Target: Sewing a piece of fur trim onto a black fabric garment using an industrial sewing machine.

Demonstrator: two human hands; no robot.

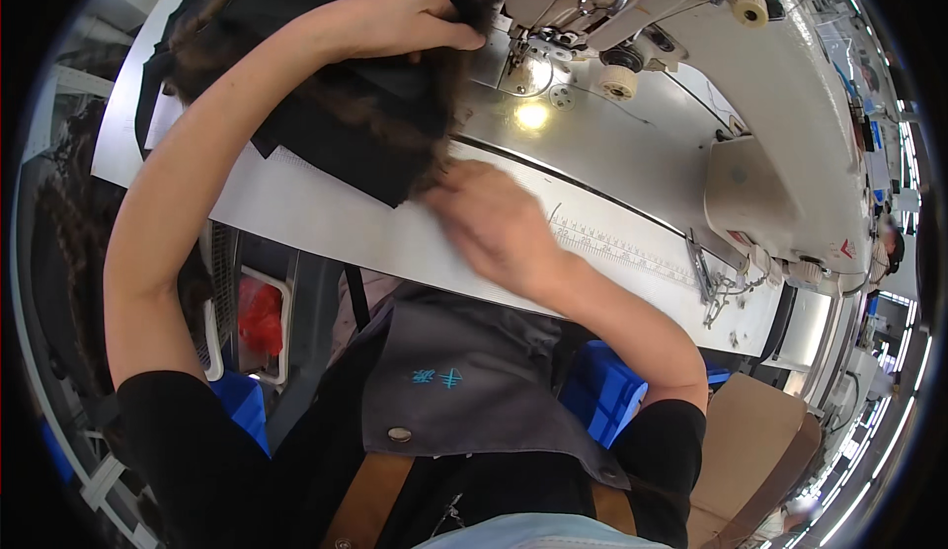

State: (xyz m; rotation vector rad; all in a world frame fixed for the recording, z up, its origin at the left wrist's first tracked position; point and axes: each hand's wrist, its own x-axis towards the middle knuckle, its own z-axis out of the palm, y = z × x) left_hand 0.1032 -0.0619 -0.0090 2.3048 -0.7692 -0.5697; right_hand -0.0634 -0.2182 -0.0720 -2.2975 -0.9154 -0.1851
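Note:
A large piece of black fabric (341,144) with brown fur along its edge lies over the left of the sewing table. My left hand (420,24) is closed on its far part, thumb toward the needle area; the other fingers are partly hidden. At the near right edge of the fabric, my right hand (499,223) grips the furry border. That hand is blurred by motion. Just right of my left hand is the sewing machine's presser foot and needle area (523,60), lit by a small lamp.
The sewing machine (810,65) arches over the right side. A printed ruler (617,243) runs along the white table (336,238). Scissors (700,265) and small metal parts lie at the right. Below are a white basket (284,327) with something red and a blue bin (597,391).

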